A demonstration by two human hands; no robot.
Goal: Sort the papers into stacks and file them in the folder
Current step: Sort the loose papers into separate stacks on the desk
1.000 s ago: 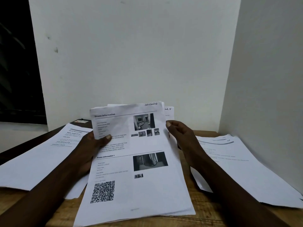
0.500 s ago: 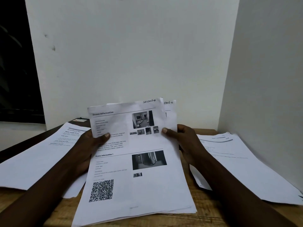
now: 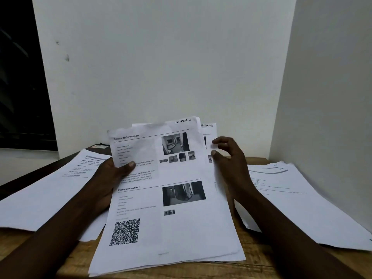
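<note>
A sheaf (image 3: 181, 228) of printed sheets fills the middle of the view. Its near end lies on the desk (image 3: 251, 265) and its far end is lifted toward the wall (image 3: 161, 67). The top sheet is headed "Scene Information" and carries small photographs. It has a QR code (image 3: 125, 232) toward its 7 o'clock corner and a handwritten "SECTION" note at its 1 o'clock corner.

The left hand (image 3: 112, 178) grips the sheaf at its 9 o'clock edge. The thumb (image 3: 129, 164) is pressed on the printed face and the fingers are hidden behind the paper.

The right hand (image 3: 231, 164) is at the sheaf's 3 o'clock edge, with curled fingers and the thumb tip against the paper's margin. A strip of white shows between thumb and forefinger, but I cannot tell whether the hand pinches a sheet or only touches it. A back sheet (image 3: 209, 129) fans out there at 1 o'clock, with its own "SECTION" note.

At 9 o'clock of the sheaf a left pile (image 3: 50, 188) lies flat on the desk, partly under the left forearm. At 3 o'clock a right pile (image 3: 298, 202) lies flat, close to the side wall, its sheets slightly fanned. At 11 o'clock, at the desk's far edge, sits a small card (image 3: 99, 146), too small to read.
</note>
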